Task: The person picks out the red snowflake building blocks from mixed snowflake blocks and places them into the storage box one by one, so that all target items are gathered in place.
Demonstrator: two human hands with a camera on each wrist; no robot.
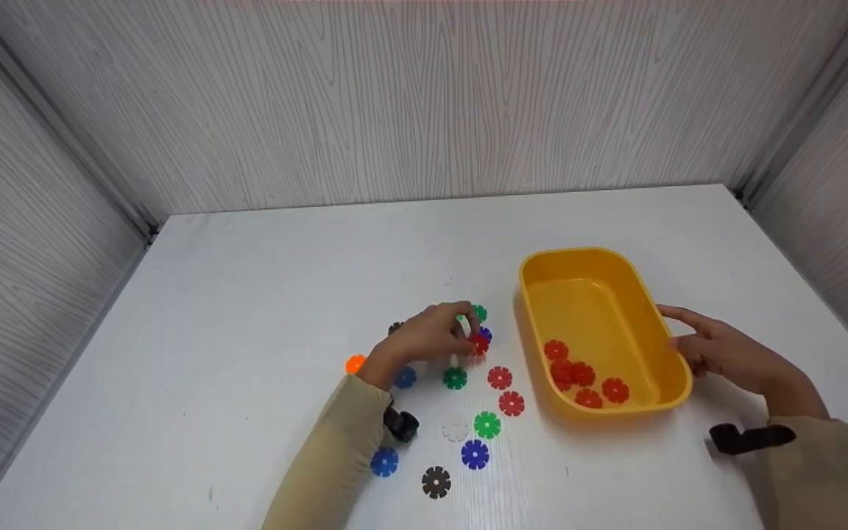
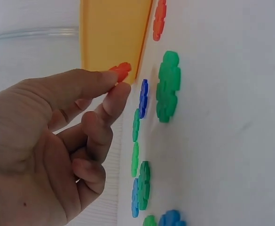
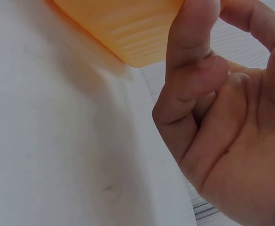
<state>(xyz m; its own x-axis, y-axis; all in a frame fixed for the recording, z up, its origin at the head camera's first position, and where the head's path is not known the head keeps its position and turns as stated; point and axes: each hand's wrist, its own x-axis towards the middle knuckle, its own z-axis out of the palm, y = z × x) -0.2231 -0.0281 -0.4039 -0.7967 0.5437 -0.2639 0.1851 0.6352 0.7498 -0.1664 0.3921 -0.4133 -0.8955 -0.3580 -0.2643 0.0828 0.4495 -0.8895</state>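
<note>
My left hand [image 1: 435, 331] pinches a red notched plastic disc [image 1: 478, 344] between thumb and fingertip, above the other discs and left of the yellow tray [image 1: 601, 405]. In the left wrist view the pinched disc [image 2: 122, 71] overlaps the tray's wall, and the remaining fingers curl loosely. At the tray's right side, my right hand [image 1: 737, 357] holds the rim with its fingers, some of them bent. Several red discs [image 1: 615, 390] lie inside the tray's near end. Two more red discs, one nearer [image 1: 511, 403] and one farther [image 1: 500, 377], lie on the table left of it.
Around the left forearm are discs in other colours: green [image 1: 487, 425], dark blue [image 1: 475, 454], blue [image 1: 384, 461], brown [image 1: 436, 482], clear [image 1: 456, 428] and orange [image 1: 355, 364]. Patterned panels [image 1: 424, 103] enclose the white table [image 1: 269, 294] at the back and sides.
</note>
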